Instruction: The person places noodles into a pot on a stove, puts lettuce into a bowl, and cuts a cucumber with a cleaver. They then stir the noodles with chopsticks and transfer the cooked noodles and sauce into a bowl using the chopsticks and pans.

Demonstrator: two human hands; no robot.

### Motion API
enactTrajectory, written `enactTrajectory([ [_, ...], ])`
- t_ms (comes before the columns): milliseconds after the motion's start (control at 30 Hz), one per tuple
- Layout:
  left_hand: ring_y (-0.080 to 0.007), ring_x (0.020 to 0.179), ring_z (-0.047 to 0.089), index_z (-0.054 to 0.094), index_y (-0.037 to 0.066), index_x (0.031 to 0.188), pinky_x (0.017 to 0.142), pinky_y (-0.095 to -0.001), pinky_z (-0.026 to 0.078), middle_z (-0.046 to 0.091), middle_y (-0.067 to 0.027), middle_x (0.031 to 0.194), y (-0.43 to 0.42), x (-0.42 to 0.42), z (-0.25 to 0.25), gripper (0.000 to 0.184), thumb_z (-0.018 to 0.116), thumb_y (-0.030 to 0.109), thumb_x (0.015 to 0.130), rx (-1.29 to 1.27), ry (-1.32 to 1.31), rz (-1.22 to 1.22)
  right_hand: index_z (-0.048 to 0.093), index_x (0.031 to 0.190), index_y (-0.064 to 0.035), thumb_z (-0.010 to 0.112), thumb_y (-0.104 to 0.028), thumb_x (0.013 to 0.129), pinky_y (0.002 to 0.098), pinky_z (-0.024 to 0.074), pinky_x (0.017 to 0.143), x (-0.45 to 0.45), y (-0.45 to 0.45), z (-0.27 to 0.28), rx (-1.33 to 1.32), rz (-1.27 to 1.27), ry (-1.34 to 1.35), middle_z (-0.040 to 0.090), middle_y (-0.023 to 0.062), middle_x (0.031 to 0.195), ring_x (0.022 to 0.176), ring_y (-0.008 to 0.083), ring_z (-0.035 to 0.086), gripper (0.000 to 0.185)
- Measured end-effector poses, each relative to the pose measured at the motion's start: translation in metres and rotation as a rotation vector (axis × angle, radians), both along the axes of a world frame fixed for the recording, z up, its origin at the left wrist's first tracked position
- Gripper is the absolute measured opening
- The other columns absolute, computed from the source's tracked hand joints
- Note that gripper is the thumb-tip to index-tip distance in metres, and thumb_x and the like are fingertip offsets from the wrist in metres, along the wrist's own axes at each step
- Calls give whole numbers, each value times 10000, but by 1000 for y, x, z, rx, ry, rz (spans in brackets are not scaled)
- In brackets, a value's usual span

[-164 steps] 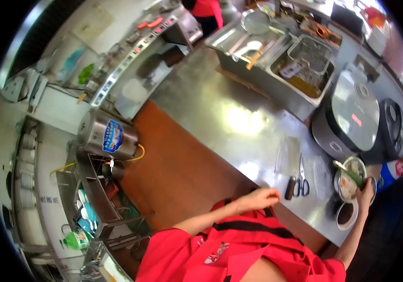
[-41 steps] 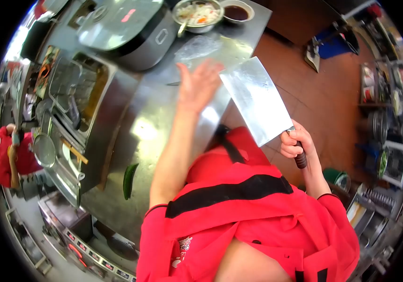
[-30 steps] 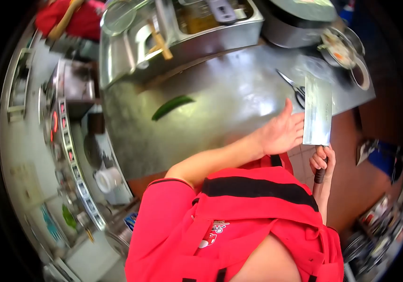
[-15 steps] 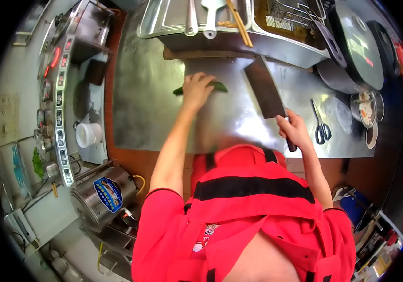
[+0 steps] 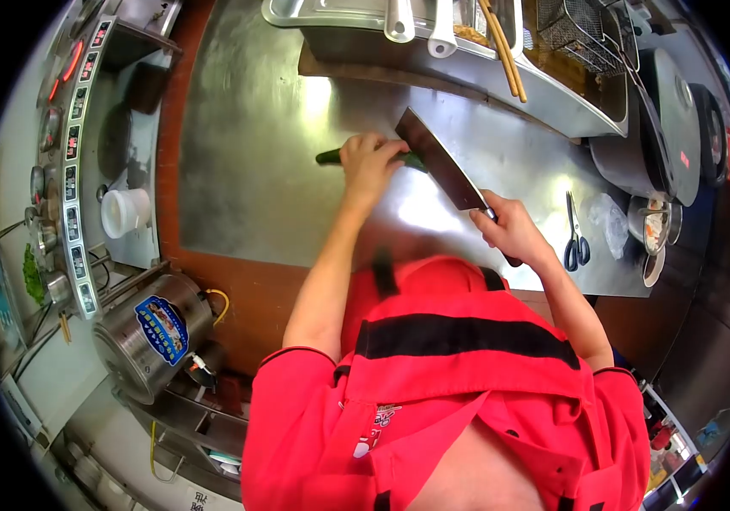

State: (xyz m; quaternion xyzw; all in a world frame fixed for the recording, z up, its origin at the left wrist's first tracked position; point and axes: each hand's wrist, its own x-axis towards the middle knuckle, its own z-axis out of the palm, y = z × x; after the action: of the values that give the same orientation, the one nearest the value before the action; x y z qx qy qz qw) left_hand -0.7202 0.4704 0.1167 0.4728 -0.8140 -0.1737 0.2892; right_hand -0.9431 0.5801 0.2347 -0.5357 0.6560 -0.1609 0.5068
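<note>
- Cucumber (image 5: 329, 157): lay on the steel worktop (image 5: 246, 170); seemed light, firm, slippery, best held mid-length.
- Your left hand (image 5: 368, 167): closed over it.
- Your right hand (image 5: 511, 228): gripped the cleaver (image 5: 441, 163), probably heavy, by its handle (image 5: 514, 261).

Bright glare spots bounce off the steel table (image 5: 246, 187). Fisheye distortion bends the edges into black corners.

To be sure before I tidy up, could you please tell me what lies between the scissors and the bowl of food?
In the head view, crumpled clear plastic lies on the steel tabletop between the scissors and the bowl of food.
</note>
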Motion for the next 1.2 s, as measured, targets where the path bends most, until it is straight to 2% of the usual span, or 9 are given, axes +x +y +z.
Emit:
enactTrajectory([
  [67, -253, 944, 494, 697, 237, 905, 850, -399, 362, 556, -1, 925, -7, -1, -29, 253, 737, 143, 674, 72, 65, -27, 579, 1069, 3, 561, -164, 876, 333, 450, 516, 0, 0, 4, 37, -2, 17, 555, 128, 578, 492, 184, 545, 256],
  [300, -237, 950, 478, 705, 259, 905, 868, -393, 338, 540, 13, 906, -9, -3, -41, 297, 761, 133, 643, 121, 95, -29, 562, 1111, 12, 535, -163, 883, 329, 454, 514, -3, 0, 5, 107, -4, -4, 564, 113, 587, 494, 179, 552, 289],
  [533, -237, 972, 483, 696, 260, 890, 876, -404, 342, 544, 16, 919, -8, 0, -44, 296, 765, 136, 630, 107, 49, -36, 549, 1141, 12, 503, -178, 887, 347, 466, 525, 14, -17, -43, 72, -24, -40, 562, 127, 587, 503, 196, 564, 320],
  [567, -237, 971, 484, 694, 260, 887, 875, -406, 343, 544, 16, 920, -9, 1, -43, 297, 766, 136, 627, 103, 29, -33, 551, 1133, 12, 502, -193, 888, 356, 470, 534, 11, -20, -49, 49, 32, 13, 561, 129, 588, 504, 201, 560, 324],
  [700, -243, 968, 489, 687, 248, 884, 864, -414, 350, 545, 10, 923, -10, 2, -33, 301, 768, 132, 618, 80, 48, -33, 558, 965, 31, 507, -170, 909, 294, 432, 480, 9, -29, -24, 39, 39, 41, 504, 47, 544, 474, 118, 504, 214],
  [800, -251, 961, 493, 682, 233, 878, 856, -413, 355, 548, 1, 924, -3, 5, -14, 295, 765, 122, 618, 31, 99, -13, 549, 953, 26, 507, -168, 909, 286, 428, 478, 10, -24, -4, 76, 12, 5, 496, 33, 553, 478, 107, 493, 203],
  [900, -259, 955, 496, 677, 219, 875, 852, -414, 357, 551, -9, 925, -4, 6, -14, 287, 762, 116, 621, 45, 105, -10, 567, 1099, 15, 503, -205, 898, 341, 464, 529, 7, -21, -2, 145, 8, -2, 537, 87, 574, 505, 159, 547, 305],
  [1100, -257, 945, 500, 665, 213, 873, 847, -414, 360, 553, -12, 918, -4, 6, -11, 285, 759, 115, 622, 30, 121, -16, 534, 1141, 20, 498, -182, 893, 364, 468, 542, 16, -19, -26, 86, 39, 54, 568, 155, 603, 521, 228, 579, 322],
  [1200, -255, 941, 500, 662, 213, 872, 845, -414, 361, 553, -9, 917, -5, 7, -11, 292, 762, 121, 614, 22, 94, -23, 513, 1174, 15, 498, -182, 888, 376, 470, 552, 24, -28, -49, -53, 116, 141, 574, 189, 616, 538, 258, 592, 347],
])
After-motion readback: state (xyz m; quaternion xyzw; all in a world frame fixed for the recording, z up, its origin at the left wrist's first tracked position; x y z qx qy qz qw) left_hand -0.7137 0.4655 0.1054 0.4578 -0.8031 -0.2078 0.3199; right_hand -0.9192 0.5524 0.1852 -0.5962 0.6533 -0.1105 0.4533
